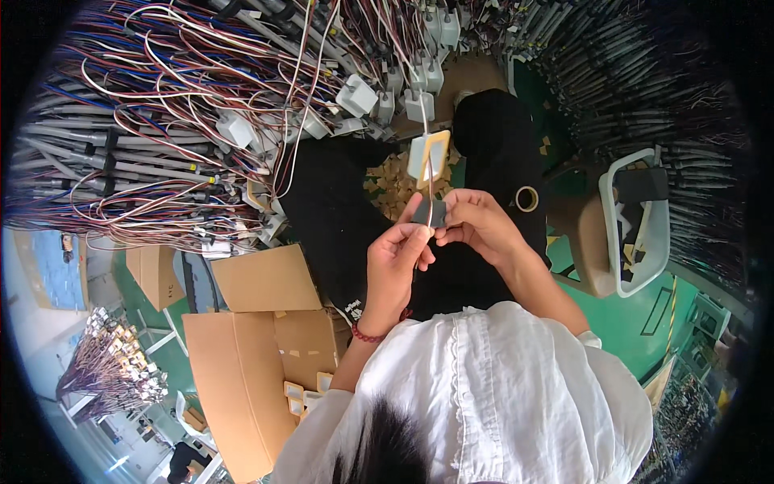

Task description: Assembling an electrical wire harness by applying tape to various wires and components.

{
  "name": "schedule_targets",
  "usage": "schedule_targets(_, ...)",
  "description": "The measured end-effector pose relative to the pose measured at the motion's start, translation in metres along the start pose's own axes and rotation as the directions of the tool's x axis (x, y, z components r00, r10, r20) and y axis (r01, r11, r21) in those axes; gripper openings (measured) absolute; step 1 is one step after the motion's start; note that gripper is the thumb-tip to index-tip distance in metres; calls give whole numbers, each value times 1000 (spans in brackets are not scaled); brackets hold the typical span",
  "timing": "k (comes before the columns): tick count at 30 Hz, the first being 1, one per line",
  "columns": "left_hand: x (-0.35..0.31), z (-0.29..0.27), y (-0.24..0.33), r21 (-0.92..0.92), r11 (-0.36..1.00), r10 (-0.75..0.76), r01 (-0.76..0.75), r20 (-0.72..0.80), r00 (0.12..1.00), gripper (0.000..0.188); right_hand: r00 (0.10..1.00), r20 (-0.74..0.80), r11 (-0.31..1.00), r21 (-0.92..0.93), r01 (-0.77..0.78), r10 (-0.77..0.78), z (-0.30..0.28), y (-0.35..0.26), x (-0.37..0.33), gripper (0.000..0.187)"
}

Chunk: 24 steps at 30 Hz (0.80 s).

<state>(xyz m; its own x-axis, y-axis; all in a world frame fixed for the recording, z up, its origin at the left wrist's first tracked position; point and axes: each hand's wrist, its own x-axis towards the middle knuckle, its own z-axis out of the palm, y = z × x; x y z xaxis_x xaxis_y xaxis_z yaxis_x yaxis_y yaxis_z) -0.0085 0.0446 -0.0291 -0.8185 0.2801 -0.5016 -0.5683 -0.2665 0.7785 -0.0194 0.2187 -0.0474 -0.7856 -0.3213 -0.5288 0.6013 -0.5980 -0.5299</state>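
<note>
In front of my lap, my left hand (401, 246) pinches a thin wire cable (430, 187) between thumb and fingers. My right hand (481, 222) is closed on the edge of a small dark grey pad (429, 213), which lies against the cable just above my left fingertips. Whether the pad is wrapped round the cable or only beside it I cannot tell. Farther up the cable hangs a white plastic housing (427, 155) with a tan rectangular frame on its face.
Bundled wire harnesses (161, 105) with white housings crowd the far left; dark harnesses (629, 73) fill the far right. An open cardboard box (234, 355) stands at my left, a white-rimmed bin (651, 258) at my right. A tape roll (526, 199) rests by my right leg. Tan scraps (391, 179) litter the floor.
</note>
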Motion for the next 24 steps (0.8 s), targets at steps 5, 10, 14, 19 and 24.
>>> schedule_targets(5,-1,0,0,50,999,8,-8,4,1000,18,999,37,999,-51,0,2,1,-5,-2,4)
schedule_targets(10,-4,3,1,76,996,-36,36,-6,999,16,991,129,990,-136,40,-22,-6,-8,2,7)
schedule_targets(14,-4,5,-3,66,997,-51,51,-5,999,15,981,192,994,-98,45,-26,-7,-7,3,8)
schedule_targets(19,-9,12,-7,8,999,34,-33,-40,999,16,971,238,997,74,13,-31,2,-8,-6,17)
schedule_targets(24,-9,11,-8,-14,1000,17,-17,-7,1000,15,969,246,986,167,-4,-37,-6,8,-8,41)
